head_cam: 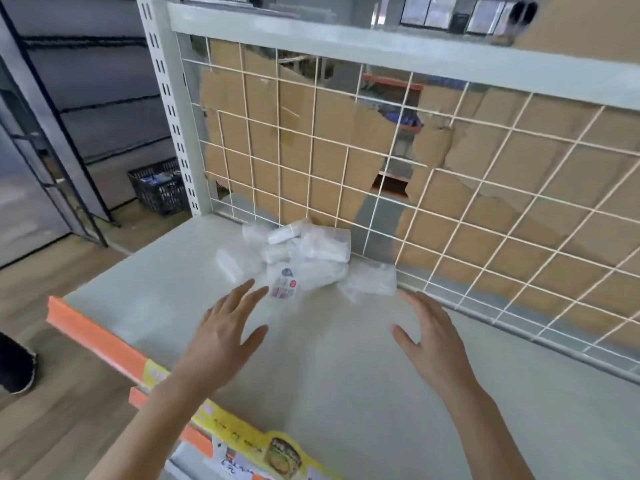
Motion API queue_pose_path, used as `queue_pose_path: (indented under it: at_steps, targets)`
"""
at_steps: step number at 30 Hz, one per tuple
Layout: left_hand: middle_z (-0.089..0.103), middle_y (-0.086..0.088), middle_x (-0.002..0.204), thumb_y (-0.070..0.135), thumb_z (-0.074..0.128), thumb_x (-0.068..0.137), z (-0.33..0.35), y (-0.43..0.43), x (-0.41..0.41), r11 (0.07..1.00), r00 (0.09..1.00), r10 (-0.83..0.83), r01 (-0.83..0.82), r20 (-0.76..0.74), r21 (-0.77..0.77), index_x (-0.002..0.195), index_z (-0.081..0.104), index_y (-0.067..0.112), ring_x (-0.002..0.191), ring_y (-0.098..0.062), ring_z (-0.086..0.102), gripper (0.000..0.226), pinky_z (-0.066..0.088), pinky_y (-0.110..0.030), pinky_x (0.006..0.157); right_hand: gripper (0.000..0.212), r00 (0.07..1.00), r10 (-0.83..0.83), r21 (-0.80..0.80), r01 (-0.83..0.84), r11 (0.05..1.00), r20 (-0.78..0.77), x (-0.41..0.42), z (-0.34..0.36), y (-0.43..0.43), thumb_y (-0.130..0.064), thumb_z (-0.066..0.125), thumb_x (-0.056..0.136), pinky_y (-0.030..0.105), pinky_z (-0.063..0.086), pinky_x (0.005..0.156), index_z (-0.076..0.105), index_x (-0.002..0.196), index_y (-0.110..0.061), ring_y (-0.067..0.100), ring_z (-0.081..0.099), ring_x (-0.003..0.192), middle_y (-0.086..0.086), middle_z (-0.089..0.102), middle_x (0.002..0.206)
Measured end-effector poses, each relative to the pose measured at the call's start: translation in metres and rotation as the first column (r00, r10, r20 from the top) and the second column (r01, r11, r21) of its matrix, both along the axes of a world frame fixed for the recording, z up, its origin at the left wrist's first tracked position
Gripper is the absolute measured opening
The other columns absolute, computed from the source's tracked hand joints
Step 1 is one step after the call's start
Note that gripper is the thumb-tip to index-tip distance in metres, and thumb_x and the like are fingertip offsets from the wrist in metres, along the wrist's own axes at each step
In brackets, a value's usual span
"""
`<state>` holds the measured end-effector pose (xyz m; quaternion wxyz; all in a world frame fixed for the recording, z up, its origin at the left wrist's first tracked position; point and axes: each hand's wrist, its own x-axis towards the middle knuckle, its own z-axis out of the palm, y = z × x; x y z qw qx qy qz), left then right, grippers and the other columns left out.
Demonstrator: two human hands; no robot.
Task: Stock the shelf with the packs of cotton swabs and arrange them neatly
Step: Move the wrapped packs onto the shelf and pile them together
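Hovering over the shelf (pixel 311 393), both my hands are spread wide and hold nothing. The left hand (pixel 225 334) has its fingers fanned and pointing away from me, and so does the right hand (pixel 433 344). The backs of both face up, and bare shelf lies between them.

The packs of cotton swabs (pixel 311 251) lie ahead of my fingertips, toward the back, in a loose heap right up against the wire grid (pixel 433 188). The heap sits ahead of the gap between my hands, a little more to the left hand's side. It sprawls sideways along the grid rather than toward me.

Three packs stray from it. A labelled pack (pixel 284 285) lies at the front, its long axis running roughly from me toward the grid. My left fingertips are just beside it, so that hand is the nearer one for it. A clear pack (pixel 229 264) lies apart on the left, beyond the left hand, and slanted. Another pack (pixel 372 280) lies at the right end, close to the grid's foot, with my right fingertips near it.

I judge the arranging has not begun, since nothing stands in a row. The next move, as I see it, is to bring both hands forward and inward round the heap. Otherwise I take the two nearest strays first, one in each hand.
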<state>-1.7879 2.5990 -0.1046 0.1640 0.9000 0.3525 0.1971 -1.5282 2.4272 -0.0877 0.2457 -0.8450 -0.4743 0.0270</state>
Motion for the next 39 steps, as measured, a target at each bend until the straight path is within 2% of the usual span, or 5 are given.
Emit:
queue_pose_path:
  at_steps: [5, 11, 17, 24, 39]
  targets:
    - [0.034, 0.001, 0.15, 0.075, 0.039, 0.075, 0.002, 0.037, 0.032, 0.992, 0.989, -0.114, 0.118, 0.096, -0.044, 0.141, 0.039, 0.026, 0.131, -0.023, 0.041, 0.083, 0.035, -0.035, 0.103, 0.064, 0.997, -0.079, -0.007, 0.079, 0.997, -0.003, -0.009, -0.001, 0.052, -0.033, 0.057, 0.09, 0.033, 0.024, 0.109, 0.026, 0.146, -0.027, 0.023, 0.015, 0.142, 0.005, 0.016, 0.156]
    - [0.018, 0.009, 0.153, 0.081, 0.039, 0.055, -0.002, 0.054, 0.063, 0.963, 0.974, -0.213, 0.223, 0.082, -0.149, 0.148, 0.021, 0.019, 0.141, -0.012, 0.018, 0.114, 0.013, -0.021, 0.112, 0.067, 0.961, -0.273, -0.063, 0.275, 0.959, 0.034, -0.02, -0.009, 0.098, -0.054, 0.06, 0.082, 0.038, 0.031, 0.105, 0.034, 0.14, -0.033, 0.027, 0.023, 0.138, 0.002, 0.017, 0.154]
    - [0.038, 0.006, 0.131, 0.079, 0.052, 0.047, -0.005, 0.066, 0.058, 0.957, 0.965, -0.225, 0.244, 0.131, -0.155, 0.14, 0.038, 0.018, 0.116, -0.014, 0.046, 0.112, 0.039, -0.025, 0.098, 0.053, 0.906, -0.423, 0.095, 0.422, 0.902, -0.006, -0.03, -0.01, 0.114, -0.038, 0.078, 0.068, 0.044, 0.043, 0.089, 0.06, 0.112, -0.016, 0.041, 0.047, 0.115, 0.015, 0.047, 0.133]
    - [0.039, 0.008, 0.12, 0.071, 0.07, 0.047, -0.004, 0.064, 0.022, 0.965, 0.969, -0.201, 0.221, 0.144, -0.139, 0.138, 0.04, 0.017, 0.111, -0.014, 0.049, 0.11, 0.043, -0.022, 0.085, 0.067, 0.878, -0.461, 0.049, 0.47, 0.881, -0.128, -0.044, -0.006, 0.075, -0.037, 0.072, 0.075, 0.036, 0.038, 0.094, 0.043, 0.133, -0.023, 0.029, 0.041, 0.117, 0.008, 0.041, 0.13]
    - [0.046, -0.002, 0.121, 0.077, 0.053, 0.047, 0.014, 0.015, -0.018, 0.983, 0.965, -0.169, 0.18, 0.2, -0.036, 0.134, 0.049, 0.014, 0.112, -0.024, 0.048, 0.107, 0.046, -0.039, 0.09, 0.066, 0.889, -0.449, 0.232, 0.457, 0.859, -0.089, -0.095, -0.002, -0.055, -0.037, 0.078, 0.072, 0.036, 0.044, 0.087, 0.05, 0.13, -0.025, 0.024, 0.05, 0.116, 0.0, 0.045, 0.129]
